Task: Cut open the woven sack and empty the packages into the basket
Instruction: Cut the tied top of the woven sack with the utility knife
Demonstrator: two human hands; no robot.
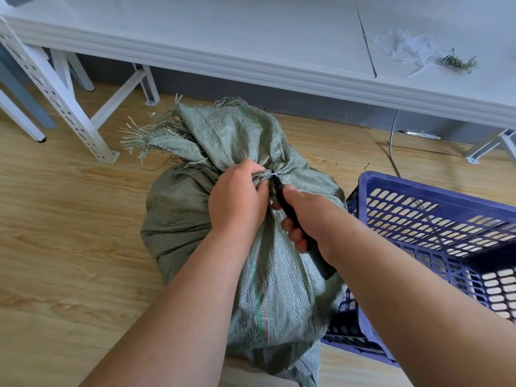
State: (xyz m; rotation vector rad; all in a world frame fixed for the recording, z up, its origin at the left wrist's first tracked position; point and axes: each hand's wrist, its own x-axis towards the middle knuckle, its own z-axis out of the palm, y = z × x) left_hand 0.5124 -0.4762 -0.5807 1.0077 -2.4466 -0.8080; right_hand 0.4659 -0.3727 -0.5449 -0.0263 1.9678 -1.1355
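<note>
While the left hand (237, 202) clenches the gathered neck of the woven sack (229, 219) on the floor to keep the white tie (274, 174) taut, the right hand (305, 219), grip wrapped around the black cutter (296, 224), sets its tip against the tie, beside the blue basket (435, 219).

The woven sack (195, 208) is grey-green with a green-and-red stripe — its tie (274, 174) white. Right of the right hand (310, 216) the basket (418, 188) is blue-violet lattice. The cutter (293, 216) is black; the floor (69, 233) light wood-grain; the table (223, 37) white.
</note>
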